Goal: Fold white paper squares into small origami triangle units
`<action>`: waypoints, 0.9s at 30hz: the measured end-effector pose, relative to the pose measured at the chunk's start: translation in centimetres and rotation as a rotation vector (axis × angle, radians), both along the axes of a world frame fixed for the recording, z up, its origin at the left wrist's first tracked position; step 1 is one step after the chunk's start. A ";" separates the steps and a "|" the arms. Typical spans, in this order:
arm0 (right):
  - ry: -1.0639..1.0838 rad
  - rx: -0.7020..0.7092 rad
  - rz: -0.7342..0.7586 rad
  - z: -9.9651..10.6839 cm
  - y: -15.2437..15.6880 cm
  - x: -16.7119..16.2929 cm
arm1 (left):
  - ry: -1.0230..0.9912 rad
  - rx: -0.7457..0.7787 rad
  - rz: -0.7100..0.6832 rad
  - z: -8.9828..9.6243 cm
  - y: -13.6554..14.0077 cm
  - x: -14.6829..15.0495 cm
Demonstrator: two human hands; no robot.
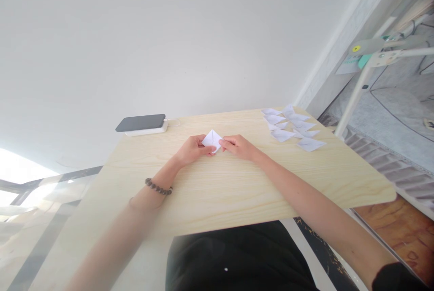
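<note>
A small white piece of folded paper [211,139], diamond-shaped with a crease down its middle, is held just above the table. My left hand [192,150] pinches it from the left, thumb lying across its lower face. On the opposite side my right hand [238,145] grips the right corner between thumb and fingers. The fingertips behind the paper are partly hidden. Several folded white paper pieces [283,135] lie in loose rows at the table's back right, apart from both hands.
The pale wooden table [210,200] stands against a white wall. At its back left, a dark phone [141,122] rests on a white block [147,131] with a white cable. A white metal frame [356,94] rises beyond the right edge.
</note>
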State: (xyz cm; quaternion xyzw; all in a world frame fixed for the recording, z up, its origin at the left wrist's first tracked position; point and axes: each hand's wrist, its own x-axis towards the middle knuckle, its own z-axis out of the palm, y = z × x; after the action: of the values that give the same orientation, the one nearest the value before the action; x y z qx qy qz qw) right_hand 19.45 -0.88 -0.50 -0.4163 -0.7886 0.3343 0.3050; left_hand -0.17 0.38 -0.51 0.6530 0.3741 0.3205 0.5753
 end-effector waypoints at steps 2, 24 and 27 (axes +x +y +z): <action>-0.002 0.017 -0.010 0.0 0.1 0.0 | -0.027 -0.005 0.014 0.0 0.0 0.1; 0.022 -0.002 0.003 -0.1 0.4 0.4 | 0.017 -0.059 0.051 0.6 -0.3 0.1; 0.016 0.006 -0.002 -0.3 0.5 0.3 | -0.002 -0.051 0.035 0.6 -0.2 0.0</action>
State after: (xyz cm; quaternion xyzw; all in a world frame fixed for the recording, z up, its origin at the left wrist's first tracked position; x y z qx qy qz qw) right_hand 19.80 -0.40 -0.79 -0.4134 -0.7867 0.3348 0.3131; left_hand -0.20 0.15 0.12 0.6310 0.3930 0.3215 0.5865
